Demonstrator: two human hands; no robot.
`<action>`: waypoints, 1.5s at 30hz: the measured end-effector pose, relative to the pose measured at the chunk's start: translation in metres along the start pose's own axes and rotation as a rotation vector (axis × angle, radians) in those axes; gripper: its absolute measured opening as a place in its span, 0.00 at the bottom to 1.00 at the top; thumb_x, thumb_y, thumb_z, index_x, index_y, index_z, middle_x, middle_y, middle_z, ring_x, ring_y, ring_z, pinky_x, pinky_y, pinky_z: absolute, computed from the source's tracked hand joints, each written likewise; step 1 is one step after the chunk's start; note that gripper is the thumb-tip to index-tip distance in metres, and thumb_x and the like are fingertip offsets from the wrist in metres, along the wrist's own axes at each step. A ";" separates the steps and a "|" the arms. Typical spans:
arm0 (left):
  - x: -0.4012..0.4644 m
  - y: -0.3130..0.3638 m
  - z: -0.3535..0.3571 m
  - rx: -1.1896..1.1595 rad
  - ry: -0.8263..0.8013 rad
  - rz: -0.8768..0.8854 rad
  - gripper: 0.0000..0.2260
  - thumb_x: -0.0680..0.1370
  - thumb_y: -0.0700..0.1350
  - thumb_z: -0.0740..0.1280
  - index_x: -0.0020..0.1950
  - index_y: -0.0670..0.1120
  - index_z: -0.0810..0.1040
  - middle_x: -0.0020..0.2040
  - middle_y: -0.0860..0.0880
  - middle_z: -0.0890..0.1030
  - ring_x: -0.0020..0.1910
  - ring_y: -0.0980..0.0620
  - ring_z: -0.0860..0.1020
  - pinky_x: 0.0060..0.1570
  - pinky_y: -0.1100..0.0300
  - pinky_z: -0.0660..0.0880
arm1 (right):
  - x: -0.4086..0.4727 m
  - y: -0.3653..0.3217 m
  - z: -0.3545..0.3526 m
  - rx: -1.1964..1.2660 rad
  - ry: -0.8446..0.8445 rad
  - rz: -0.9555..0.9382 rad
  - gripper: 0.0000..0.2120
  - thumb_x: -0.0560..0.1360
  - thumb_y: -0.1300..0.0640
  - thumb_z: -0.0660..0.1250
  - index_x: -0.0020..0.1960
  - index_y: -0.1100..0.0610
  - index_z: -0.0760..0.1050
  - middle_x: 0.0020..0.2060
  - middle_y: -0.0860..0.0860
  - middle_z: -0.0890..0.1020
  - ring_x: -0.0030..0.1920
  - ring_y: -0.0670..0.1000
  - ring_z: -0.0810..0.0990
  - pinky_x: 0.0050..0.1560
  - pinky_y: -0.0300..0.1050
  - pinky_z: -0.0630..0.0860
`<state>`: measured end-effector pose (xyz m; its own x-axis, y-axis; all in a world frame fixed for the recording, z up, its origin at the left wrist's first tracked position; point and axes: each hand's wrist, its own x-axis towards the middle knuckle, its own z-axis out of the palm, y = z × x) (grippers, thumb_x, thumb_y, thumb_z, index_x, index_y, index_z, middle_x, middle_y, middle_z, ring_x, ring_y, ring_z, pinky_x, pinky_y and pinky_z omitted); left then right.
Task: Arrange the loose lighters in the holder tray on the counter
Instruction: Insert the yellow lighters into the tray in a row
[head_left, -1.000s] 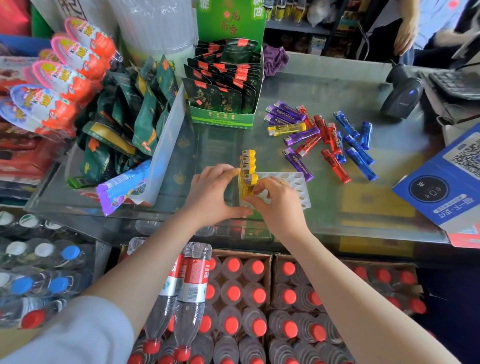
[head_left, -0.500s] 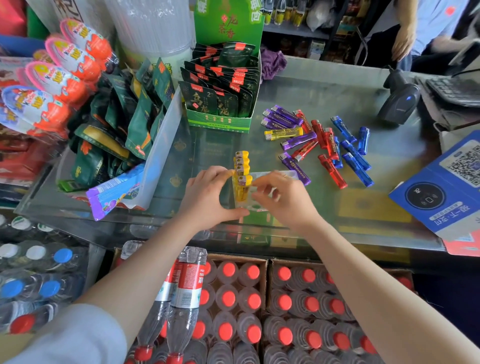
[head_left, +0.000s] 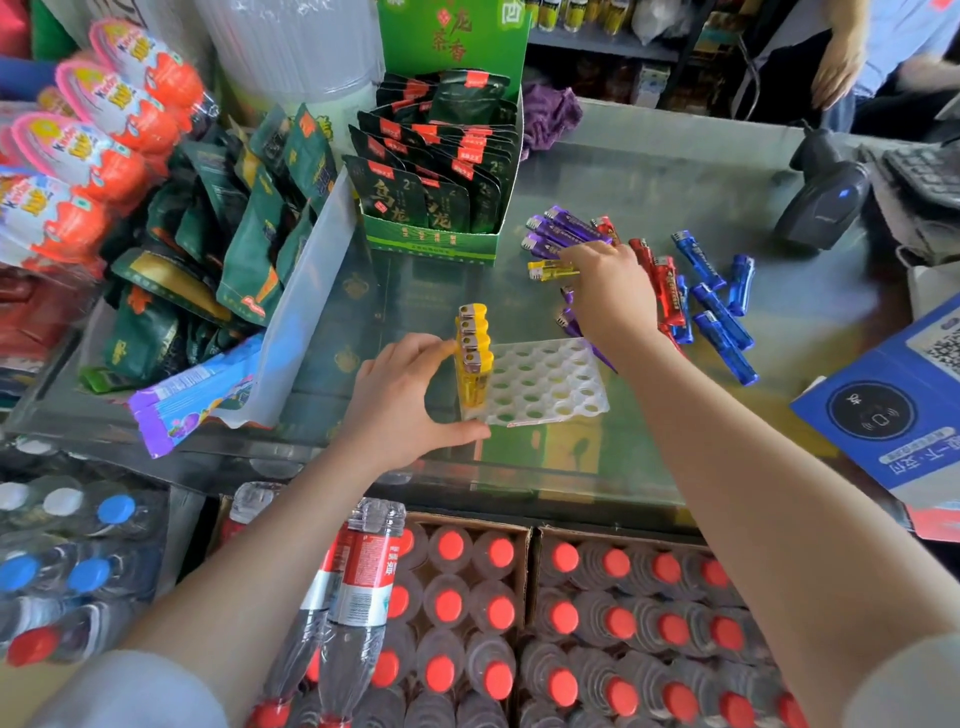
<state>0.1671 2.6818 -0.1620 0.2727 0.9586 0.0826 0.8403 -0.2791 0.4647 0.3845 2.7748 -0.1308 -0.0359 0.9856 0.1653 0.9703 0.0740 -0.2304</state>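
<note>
A white holder tray (head_left: 550, 384) with round holes lies on the glass counter. Several yellow lighters (head_left: 471, 353) stand upright in its left column. My left hand (head_left: 402, 400) grips the tray's left front corner, thumb along the front edge, fingers against the yellow row. My right hand (head_left: 610, 291) reaches out over the loose pile, its fingers closing on a yellow lighter (head_left: 550, 270) that lies flat. Purple lighters (head_left: 563, 231), red lighters (head_left: 660, 275) and blue lighters (head_left: 719, 322) lie scattered around and behind that hand.
A green box of tea sachets (head_left: 441, 192) stands behind the tray. Snack packets (head_left: 218, 244) fill a bin at the left. A barcode scanner (head_left: 826, 197) and a blue QR sign (head_left: 893, 405) sit at the right. Bottled water crates (head_left: 519, 623) lie below the counter. Another person's hand (head_left: 836, 67) is at the far back.
My right hand left the tray and reached back right to the loose pile, onto the flat yellow lighter. My left hand stays on the tray's left side.
</note>
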 end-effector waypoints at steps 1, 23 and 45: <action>0.000 -0.001 0.000 0.002 0.001 0.002 0.41 0.58 0.71 0.61 0.64 0.45 0.71 0.60 0.47 0.73 0.57 0.45 0.72 0.56 0.47 0.66 | 0.001 0.001 0.001 -0.033 -0.010 0.003 0.20 0.69 0.72 0.59 0.58 0.60 0.74 0.58 0.58 0.77 0.58 0.62 0.71 0.52 0.55 0.72; 0.000 0.001 0.000 0.021 -0.010 0.011 0.40 0.59 0.70 0.63 0.65 0.48 0.70 0.61 0.50 0.71 0.58 0.48 0.70 0.55 0.51 0.64 | -0.125 -0.048 -0.016 0.863 -0.017 0.139 0.03 0.73 0.63 0.66 0.45 0.62 0.73 0.31 0.49 0.80 0.31 0.43 0.80 0.37 0.31 0.75; 0.016 0.001 -0.015 -0.049 -0.206 0.072 0.33 0.63 0.57 0.73 0.64 0.48 0.69 0.62 0.50 0.70 0.59 0.50 0.66 0.57 0.57 0.62 | -0.132 -0.087 -0.006 0.186 0.062 -0.085 0.16 0.64 0.55 0.76 0.35 0.63 0.71 0.26 0.56 0.77 0.23 0.58 0.74 0.23 0.42 0.64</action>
<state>0.1653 2.6982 -0.1467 0.4253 0.9029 -0.0625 0.7929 -0.3384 0.5068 0.3064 2.6370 -0.1265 -0.0953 0.9638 0.2489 0.9035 0.1887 -0.3849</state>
